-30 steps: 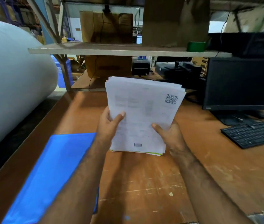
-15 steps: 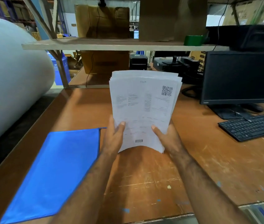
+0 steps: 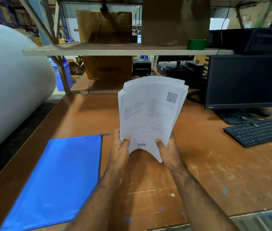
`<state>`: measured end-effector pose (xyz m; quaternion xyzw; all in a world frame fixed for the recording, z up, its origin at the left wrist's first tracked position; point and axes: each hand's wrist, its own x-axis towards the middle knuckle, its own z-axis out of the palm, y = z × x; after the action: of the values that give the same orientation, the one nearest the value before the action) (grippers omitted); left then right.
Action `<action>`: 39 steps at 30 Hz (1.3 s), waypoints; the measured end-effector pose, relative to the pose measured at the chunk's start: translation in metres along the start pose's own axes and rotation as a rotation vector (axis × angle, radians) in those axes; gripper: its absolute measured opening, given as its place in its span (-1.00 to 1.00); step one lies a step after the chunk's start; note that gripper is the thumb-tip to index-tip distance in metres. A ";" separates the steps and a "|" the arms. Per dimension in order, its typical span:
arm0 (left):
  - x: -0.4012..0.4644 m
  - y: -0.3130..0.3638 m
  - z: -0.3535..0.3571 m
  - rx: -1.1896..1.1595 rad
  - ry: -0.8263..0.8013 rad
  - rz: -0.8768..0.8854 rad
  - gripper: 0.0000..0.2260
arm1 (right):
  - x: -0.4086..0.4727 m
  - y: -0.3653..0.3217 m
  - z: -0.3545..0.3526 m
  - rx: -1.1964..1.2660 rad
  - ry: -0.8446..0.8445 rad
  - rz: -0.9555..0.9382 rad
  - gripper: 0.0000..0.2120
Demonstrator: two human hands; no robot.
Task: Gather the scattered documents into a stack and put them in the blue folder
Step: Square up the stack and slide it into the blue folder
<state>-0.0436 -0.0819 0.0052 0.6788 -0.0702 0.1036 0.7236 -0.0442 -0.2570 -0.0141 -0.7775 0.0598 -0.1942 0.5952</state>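
Observation:
A stack of white printed documents (image 3: 150, 114) with a QR code near its top right stands upright above the brown table, its bottom edge bowed upward. My left hand (image 3: 120, 150) grips the lower left edge and my right hand (image 3: 168, 149) grips the lower right edge, thumbs on the front sheet. The blue folder (image 3: 60, 177) lies flat and closed on the table to the left of my left arm, its zipper pull at the top right corner.
A black monitor (image 3: 246, 80) and black keyboard (image 3: 258, 130) stand at the right. A large white roll (image 3: 10, 87) borders the table's left side. A shelf (image 3: 125, 50) with cardboard boxes and a green tape roll (image 3: 196, 44) hangs over the back.
The stack has been raised more upright and squeezed at the bottom, so its lower edge bows. Both hands have slid down to the lower corners. The view has shifted, showing more of the folder.

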 end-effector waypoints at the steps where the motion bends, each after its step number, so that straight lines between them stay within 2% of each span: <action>1: 0.004 0.002 0.001 -0.013 0.012 0.004 -0.79 | 0.004 -0.003 0.000 0.010 0.019 0.000 -0.56; 5: 0.014 0.007 -0.002 -0.076 0.034 -0.016 -0.78 | 0.010 -0.010 0.000 0.023 0.038 -0.005 -0.62; 8: 0.003 -0.010 -0.005 -0.054 0.057 -0.070 -0.73 | -0.003 0.002 0.006 -0.087 -0.010 0.019 -0.66; 11: -0.007 -0.016 0.000 -0.106 0.082 -0.112 -0.72 | -0.013 0.009 0.016 -0.160 0.017 0.006 -0.65; 16: 0.001 -0.018 -0.003 -0.108 0.062 -0.131 -0.75 | -0.007 0.009 0.016 -0.181 0.038 0.000 -0.62; 19: -0.003 -0.029 -0.012 -0.088 0.018 -0.224 -0.74 | -0.012 0.016 0.015 -0.243 0.009 0.017 -0.63; 23: 0.008 -0.011 -0.026 -0.115 -0.017 -0.170 -0.73 | -0.002 0.011 0.004 -0.246 0.005 -0.038 -0.64; 25: 0.022 0.002 -0.036 -0.128 -0.002 -0.113 -0.59 | 0.001 0.012 -0.001 -0.257 -0.020 -0.050 -0.62; 27: 0.033 0.009 -0.036 -0.129 0.046 -0.085 -0.54 | -0.001 0.019 0.000 -0.297 -0.062 -0.057 -0.60; 32: 0.037 0.008 -0.015 -0.129 0.047 -0.053 -0.68 | -0.001 0.013 0.006 -0.312 -0.036 -0.047 -0.61; 35: 0.044 0.008 -0.013 -0.145 0.038 -0.020 -0.66 | 0.007 0.014 0.003 -0.321 -0.001 -0.027 -0.60; 39: 0.037 -0.004 -0.012 -0.153 0.056 -0.072 -0.72 | -0.001 0.027 -0.001 -0.427 -0.080 0.047 -0.61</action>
<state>-0.0076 -0.0680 0.0091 0.6203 -0.0332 0.0905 0.7784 -0.0416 -0.2651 -0.0393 -0.8915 0.0939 -0.1323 0.4230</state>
